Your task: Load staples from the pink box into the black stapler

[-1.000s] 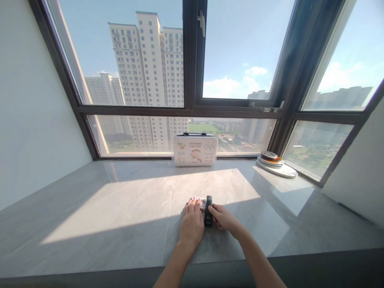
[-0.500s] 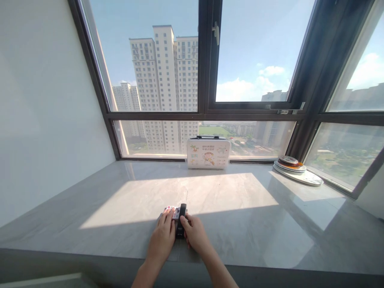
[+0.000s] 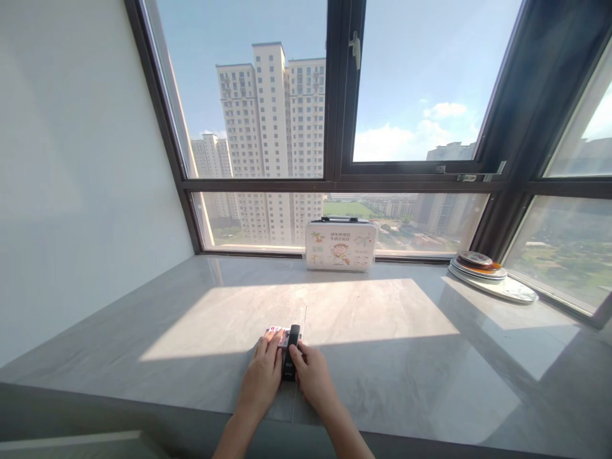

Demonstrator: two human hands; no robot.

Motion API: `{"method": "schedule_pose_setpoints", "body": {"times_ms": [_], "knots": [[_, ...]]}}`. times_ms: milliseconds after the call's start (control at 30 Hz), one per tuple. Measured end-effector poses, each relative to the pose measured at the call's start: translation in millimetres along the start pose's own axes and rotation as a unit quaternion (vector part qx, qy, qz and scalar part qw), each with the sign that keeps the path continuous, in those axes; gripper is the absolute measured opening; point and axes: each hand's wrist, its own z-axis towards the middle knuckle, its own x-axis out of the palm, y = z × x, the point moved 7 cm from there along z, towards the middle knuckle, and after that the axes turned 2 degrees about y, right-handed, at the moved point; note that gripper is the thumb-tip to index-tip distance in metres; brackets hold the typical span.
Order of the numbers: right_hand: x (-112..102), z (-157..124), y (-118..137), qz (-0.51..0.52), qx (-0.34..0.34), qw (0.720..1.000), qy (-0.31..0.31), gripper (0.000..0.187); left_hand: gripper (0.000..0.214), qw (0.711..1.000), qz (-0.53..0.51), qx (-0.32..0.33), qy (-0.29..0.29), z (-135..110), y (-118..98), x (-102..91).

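A black stapler (image 3: 289, 361) stands lengthwise between my two hands, low in the middle of the view. My right hand (image 3: 313, 376) is closed on it from the right, its thumb along the stapler's upper side. Fingers stretched out, my left hand (image 3: 262, 373) lies flat over a small white printed packet (image 3: 278, 329) with a red mark. This packet touches the stapler's left side or runs beneath it; I cannot tell which. My left hand covers most of the packet, and the right fingertips are hidden behind the stapler.
The grey marble-like sill (image 3: 363, 357) has its front edge close to my wrists. A white case (image 3: 340, 247) with cartoon prints and a black handle leans by the window. Stacked plates (image 3: 492, 280) sit in the right corner. A white wall (image 3: 86, 191) bounds the left.
The whole scene has shifted slightly to the right in view as the head turned a little. Both hands, the stapler and the packet keep nearly the same arrangement.
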Motion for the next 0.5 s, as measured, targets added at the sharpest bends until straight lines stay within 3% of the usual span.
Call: {"method": "schedule_pose_setpoints", "body": {"times_ms": [500], "knots": [[-4.4, -4.3, -0.7, 0.042, 0.033, 0.998, -0.009, 0.059, 0.039, 1.000, 0.006, 0.009, -0.017, 0.9, -7.1, -2.9]]}}
